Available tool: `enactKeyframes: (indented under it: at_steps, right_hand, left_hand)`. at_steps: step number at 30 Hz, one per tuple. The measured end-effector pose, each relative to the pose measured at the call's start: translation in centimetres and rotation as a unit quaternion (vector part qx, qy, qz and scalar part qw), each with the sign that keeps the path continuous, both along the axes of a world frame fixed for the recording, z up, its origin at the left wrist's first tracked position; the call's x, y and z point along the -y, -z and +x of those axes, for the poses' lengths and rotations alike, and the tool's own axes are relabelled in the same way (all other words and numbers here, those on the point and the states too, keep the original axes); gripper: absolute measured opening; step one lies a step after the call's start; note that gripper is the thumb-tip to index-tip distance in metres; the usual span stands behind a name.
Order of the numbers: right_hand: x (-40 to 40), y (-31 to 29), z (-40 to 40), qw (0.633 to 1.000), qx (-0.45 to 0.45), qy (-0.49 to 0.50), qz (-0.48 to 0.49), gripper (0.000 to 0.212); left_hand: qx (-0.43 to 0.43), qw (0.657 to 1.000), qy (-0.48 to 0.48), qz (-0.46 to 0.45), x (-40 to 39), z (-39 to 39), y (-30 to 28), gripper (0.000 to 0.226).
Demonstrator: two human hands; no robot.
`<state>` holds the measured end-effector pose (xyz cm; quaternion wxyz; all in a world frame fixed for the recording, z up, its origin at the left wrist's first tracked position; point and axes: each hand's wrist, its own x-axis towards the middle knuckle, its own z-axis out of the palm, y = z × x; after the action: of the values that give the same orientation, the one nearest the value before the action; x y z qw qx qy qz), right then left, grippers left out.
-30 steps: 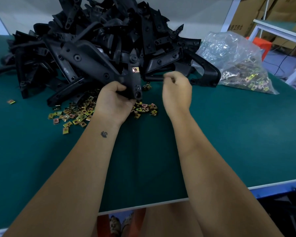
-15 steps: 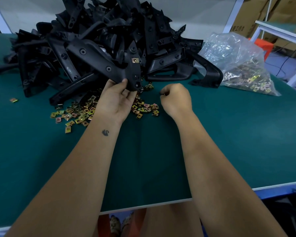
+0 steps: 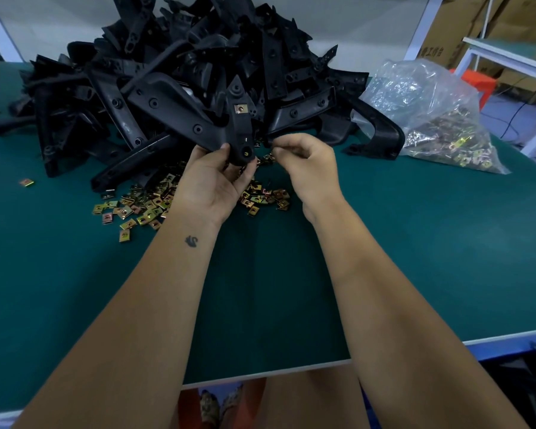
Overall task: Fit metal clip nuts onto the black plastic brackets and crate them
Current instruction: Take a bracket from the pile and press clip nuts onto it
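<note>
We held one bracket (image 3: pixel 240 125) up off the green table (image 3: pixel 415 249), just in front of the big bracket pile (image 3: pixel 180 75). Our left hand (image 3: pixel 212 181) gripped its lower end, fingers and thumb curled round the rounded tip. One clip nut (image 3: pixel 241 109) was already seated on the upper part of that bracket; a brass-coloured spot showed in the lower hole too, but we couldn't tell if that was a nut. Our right hand (image 3: pixel 307 162) sat just right of the bracket's lower end, fingers curled in a pinch; most likely a nut was in there, but it was hidden, so we couldn't say.

Progress, as we judged it: early. The pile looked mostly unfitted, loose nuts (image 3: pixel 149 205) lay scattered under our hands, and a plastic bag (image 3: pixel 430 113) of more sat to the right. No crate in view, so crating was still to do.

Orientation: the held limb's long axis ran near vertical in the view, pointed end up and away from us, rounded end down in our left hand. A second limb angled off up-left.
</note>
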<state>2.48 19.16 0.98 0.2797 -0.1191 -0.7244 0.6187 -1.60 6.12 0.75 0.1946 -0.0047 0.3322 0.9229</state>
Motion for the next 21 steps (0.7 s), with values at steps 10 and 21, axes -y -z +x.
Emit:
enactKeyframes:
  at_steps: [10, 21]
  right_hand:
    - [0.23, -0.7, 0.26, 0.97, -0.039, -0.08, -0.224, 0.019]
    - [0.33, -0.99, 0.66, 0.958, -0.043, -0.141, -0.245, 0.015]
  left_hand:
    - [-0.003, 1.0, 0.008, -0.028, -0.08, -0.01, -0.09, 0.012]
    - [-0.035, 0.999, 0.038, -0.006, 0.18, 0.16, -0.22, 0.013]
